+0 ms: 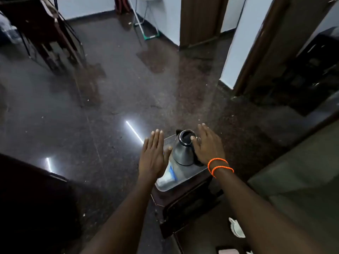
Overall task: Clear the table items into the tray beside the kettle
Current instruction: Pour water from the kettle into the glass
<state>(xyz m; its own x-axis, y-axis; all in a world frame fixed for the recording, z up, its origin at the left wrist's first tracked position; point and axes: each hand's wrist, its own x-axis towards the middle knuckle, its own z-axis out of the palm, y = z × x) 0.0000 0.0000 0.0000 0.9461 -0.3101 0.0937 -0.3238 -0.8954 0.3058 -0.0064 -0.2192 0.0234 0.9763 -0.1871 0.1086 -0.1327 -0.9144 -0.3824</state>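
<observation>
A rounded stainless-steel kettle with a black lid and handle [184, 149] is seen just below the middle of the frame, standing upright in a shallow grey metal tray [169, 186] on a dark wooden side table [185, 204]. In the tray, in front of the kettle, a white and blue packet [169, 174] is lain flat, partly hidden by the left hand.

The left hand [153, 158] is held flat, its fingers straight and pressed together, just left of the kettle over the tray; nothing is gripped by it. The right hand [208, 145] is laid against the kettle's right side and handle, fingers extended and slightly spread, the thumb resting near the lid rim; no closed grasp is shown. An orange cord bracelet [219, 166] is worn on the right wrist.

At the lower right of the frame a white ceramic piece [236, 228] is visible on a dark surface; it is judged to be rigid, breakable and smooth, so it would best be taken by its rim or body with a firm, careful grip. The packet is judged light and pliable, easily pinched at an edge. The steel kettle is likely slippery and possibly heavy if filled, so the handle would be the safest hold.
</observation>
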